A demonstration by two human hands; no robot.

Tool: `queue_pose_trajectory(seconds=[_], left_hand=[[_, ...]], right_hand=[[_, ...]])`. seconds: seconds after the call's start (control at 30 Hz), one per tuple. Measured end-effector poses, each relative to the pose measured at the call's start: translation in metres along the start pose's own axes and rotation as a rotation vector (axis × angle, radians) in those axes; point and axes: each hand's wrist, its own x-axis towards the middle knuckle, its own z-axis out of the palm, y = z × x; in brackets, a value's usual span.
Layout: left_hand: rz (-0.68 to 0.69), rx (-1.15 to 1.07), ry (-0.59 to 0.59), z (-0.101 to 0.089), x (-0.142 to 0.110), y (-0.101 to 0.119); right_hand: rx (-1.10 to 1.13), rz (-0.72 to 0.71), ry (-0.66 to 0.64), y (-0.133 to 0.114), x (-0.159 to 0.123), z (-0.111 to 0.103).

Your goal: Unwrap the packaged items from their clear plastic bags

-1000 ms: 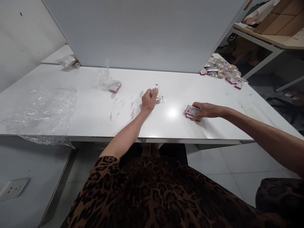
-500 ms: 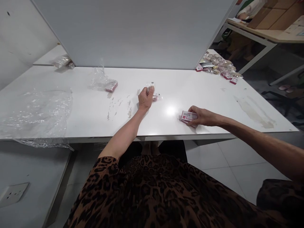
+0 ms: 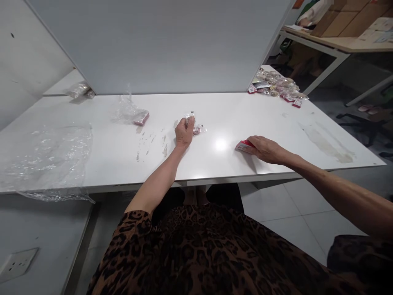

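Pinching cards (image 3: 243, 146) in my right hand (image 3: 267, 150): likely light, stiff; edges best. Left hand (image 3: 184, 134) grips packet (image 3: 192, 113) jutting past fingertips (image 3: 191, 119).

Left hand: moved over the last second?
No, not noticeably: the left hand keeps its place beside the worn marks on the table; the view shifted.

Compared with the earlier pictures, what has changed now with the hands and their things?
The right hand has tipped the small red-and-white printed cards more steeply; a red side now shows along the top. Nothing was visibly taken or released. The left hand stays on the small clear plastic packets, and the large crumpled clear plastic sheet lies unchanged.
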Motion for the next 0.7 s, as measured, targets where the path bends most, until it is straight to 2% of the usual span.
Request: queue_pose_trajectory(seconds=[0.1,0.3,0.47,0.57,0.63,0.7], left_hand=[[-0.005,0.004,-0.008,-0.002,-0.002,0.001],[-0.031,0.030,-0.028,-0.006,-0.003,0.001],[-0.054,0.035,-0.049,-0.007,-0.008,0.003],[-0.087,0.028,-0.090,-0.007,-0.012,0.003],[-0.104,0.027,-0.108,-0.007,-0.013,0.005],[-0.123,0.035,-0.115,-0.007,-0.014,0.007]], right_hand=[[-0.007,0.069,0.062,0.008,0.002,-0.003],[0.058,0.151,0.074,0.031,0.006,-0.006],[0.150,0.308,0.104,0.060,0.009,-0.010],[0.488,0.452,0.149,0.085,0.018,-0.014],[0.788,0.586,0.262,0.105,0.031,-0.020],[0.969,0.704,0.396,0.126,0.051,-0.028]])
